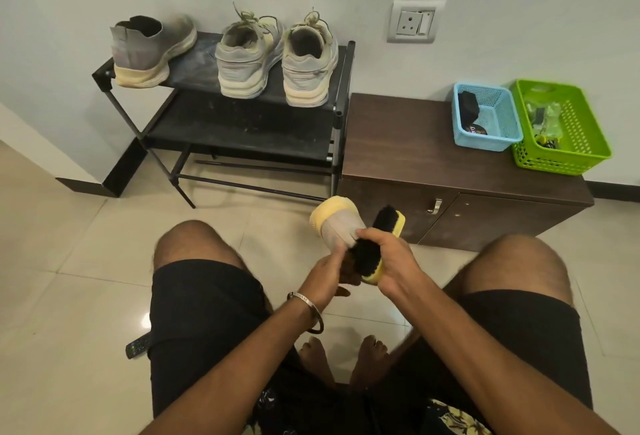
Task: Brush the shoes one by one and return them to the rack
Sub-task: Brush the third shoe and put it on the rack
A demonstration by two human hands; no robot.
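A brown cabinet point(408, 143) stood at three o'clock, bearing a blue basket point(498, 138) beside a green basket point(588, 143). A wall socket point(414, 20) sat at one o'clock, a remote point(136, 348) at eight.

Four shoes point(152, 50); two baskets point(486, 116); one brush point(375, 251).

The rear of the held shoe point(337, 226) is covered by the left hand point(327, 270). The green basket point(585, 157)'s contents cannot be made out.
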